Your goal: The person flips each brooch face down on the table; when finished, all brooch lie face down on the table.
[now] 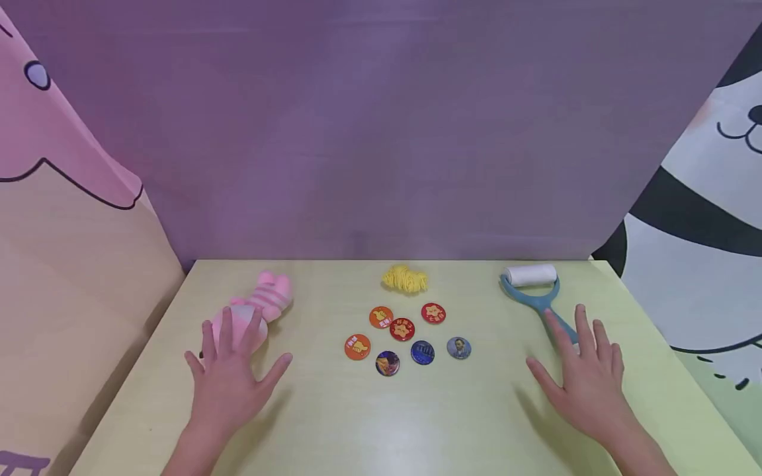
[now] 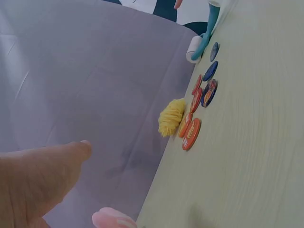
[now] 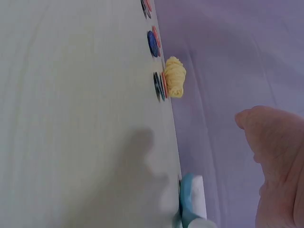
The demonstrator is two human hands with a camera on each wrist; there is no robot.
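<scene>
My left hand (image 1: 229, 383), fingers spread, hovers over the near side of a pink plush toy (image 1: 270, 295) with a striped part; it partly hides the toy. On the right, my right hand (image 1: 589, 390) is held with spread fingers above the handle end of a blue lint roller (image 1: 538, 301) with a white roll. Neither hand holds anything. Between them lie several round badges (image 1: 402, 329), orange, red, blue and picture-printed, two of them touching or overlapping. Behind the badges sits a bundle of yellow yarn (image 1: 405, 279). The left wrist view shows the yarn (image 2: 172, 117) and badges (image 2: 191, 134) side-on.
The pale wooden table (image 1: 333, 423) ends at a purple cloth backdrop (image 1: 381, 132). A cartoon pink figure (image 1: 65, 132) is printed on the left panel, and a black-and-white one (image 1: 702, 277) on the right panel.
</scene>
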